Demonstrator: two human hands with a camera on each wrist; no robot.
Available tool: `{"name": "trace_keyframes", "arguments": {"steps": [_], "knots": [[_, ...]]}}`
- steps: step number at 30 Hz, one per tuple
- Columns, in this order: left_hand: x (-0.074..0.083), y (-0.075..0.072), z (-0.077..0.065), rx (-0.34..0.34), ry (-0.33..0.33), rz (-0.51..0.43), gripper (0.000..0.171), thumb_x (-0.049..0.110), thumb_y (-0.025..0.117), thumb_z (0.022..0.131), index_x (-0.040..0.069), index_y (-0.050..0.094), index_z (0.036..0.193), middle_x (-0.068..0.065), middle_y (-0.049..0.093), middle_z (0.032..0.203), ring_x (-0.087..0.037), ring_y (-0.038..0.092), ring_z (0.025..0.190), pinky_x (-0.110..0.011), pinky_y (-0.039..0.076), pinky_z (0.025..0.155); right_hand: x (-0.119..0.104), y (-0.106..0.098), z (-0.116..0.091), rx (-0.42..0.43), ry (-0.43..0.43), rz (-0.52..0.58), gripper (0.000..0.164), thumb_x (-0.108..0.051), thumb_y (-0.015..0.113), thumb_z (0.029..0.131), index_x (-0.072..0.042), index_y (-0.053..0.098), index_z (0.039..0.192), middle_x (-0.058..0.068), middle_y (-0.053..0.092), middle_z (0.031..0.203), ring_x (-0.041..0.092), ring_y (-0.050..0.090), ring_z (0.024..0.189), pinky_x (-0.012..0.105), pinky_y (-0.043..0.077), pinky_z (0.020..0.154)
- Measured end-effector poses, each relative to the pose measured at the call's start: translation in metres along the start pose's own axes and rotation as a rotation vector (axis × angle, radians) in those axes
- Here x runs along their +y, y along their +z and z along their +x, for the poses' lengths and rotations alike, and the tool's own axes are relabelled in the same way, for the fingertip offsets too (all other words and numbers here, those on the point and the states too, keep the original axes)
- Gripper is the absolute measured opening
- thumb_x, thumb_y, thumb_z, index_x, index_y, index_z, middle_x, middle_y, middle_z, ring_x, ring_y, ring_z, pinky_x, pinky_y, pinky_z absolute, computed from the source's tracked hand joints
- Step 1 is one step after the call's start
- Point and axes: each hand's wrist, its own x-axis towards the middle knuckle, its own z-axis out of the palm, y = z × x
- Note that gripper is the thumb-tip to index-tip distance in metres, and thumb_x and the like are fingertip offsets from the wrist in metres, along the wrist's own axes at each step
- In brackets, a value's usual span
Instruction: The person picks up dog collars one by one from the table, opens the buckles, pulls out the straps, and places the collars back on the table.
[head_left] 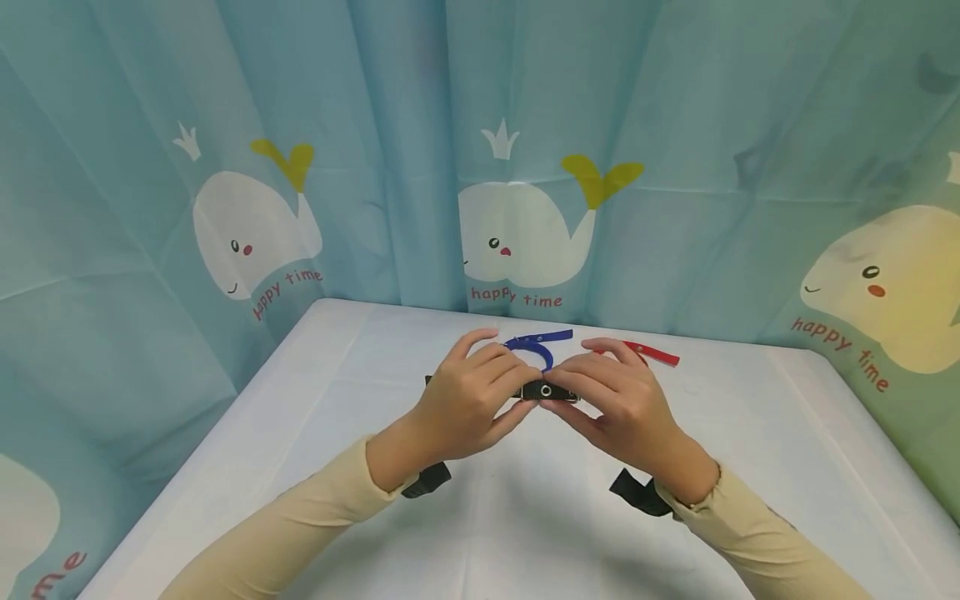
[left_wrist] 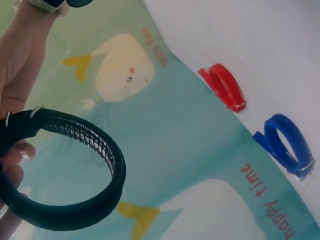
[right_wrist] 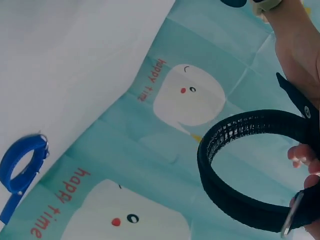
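White tbl (head_left: pixel 525 517), blk strap (head_left: pixel 545 391) btwn fingers (head_left: pixel 497 374)

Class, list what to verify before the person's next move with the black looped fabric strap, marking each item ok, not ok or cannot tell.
1. Left hand holding the black looped fabric strap: ok.
2. Right hand holding it too: ok.
3. One hand free: not ok; both are occupied.
4. Strap's join securely fastened: cannot tell; the hands partly cover it.
5. Blue looped strap with metal fitting lying on the white table, apart from the hands: ok.
6. Red looped strap with metal fitting likewise on the table: ok.
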Motion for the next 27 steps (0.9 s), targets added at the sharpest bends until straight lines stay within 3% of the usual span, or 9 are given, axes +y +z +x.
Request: {"name": "trace_keyframes", "arguments": {"steps": [10, 16, 27], "knots": [[-0.004, 0.000, -0.003, -0.010, -0.038, 0.036, 0.017, 0.024, 0.074, 0.078, 0.014, 0.071, 0.091, 0.004, 0.071, 0.085, -0.014, 0.062, 0.083, -0.044, 0.044, 0.098, 0.004, -0.006, -0.004, 0.010, -0.028, -0.060, 0.035, -0.031, 0.055, 0.094, -0.003, 0.073, 0.083, 0.008, 0.072, 0.074, 0.019, 0.068, 0.066, 0.044, 0.052, 0.075], [-0.003, 0.004, -0.003, -0.018, -0.004, 0.075, 0.019, 0.026, 0.072, 0.079, 0.014, 0.072, 0.094, 0.004, 0.072, 0.087, -0.014, 0.062, 0.084, -0.044, 0.044, 0.097, 0.002, 0.000, -0.004, -0.035, -0.044, -0.093, 0.037, -0.034, 0.054, 0.094, -0.003, 0.073, 0.087, 0.008, 0.072, 0.076, 0.021, 0.067, 0.070, 0.047, 0.050, 0.078], [-0.007, 0.012, -0.008, 0.004, 0.039, 0.168, 0.020, 0.026, 0.072, 0.079, 0.014, 0.073, 0.094, 0.002, 0.072, 0.085, -0.015, 0.063, 0.082, -0.042, 0.047, 0.096, 0.003, 0.008, -0.007, 0.000, -0.166, -0.221, 0.031, -0.029, 0.056, 0.094, -0.003, 0.073, 0.089, 0.009, 0.071, 0.076, 0.023, 0.067, 0.070, 0.048, 0.053, 0.075]]}}
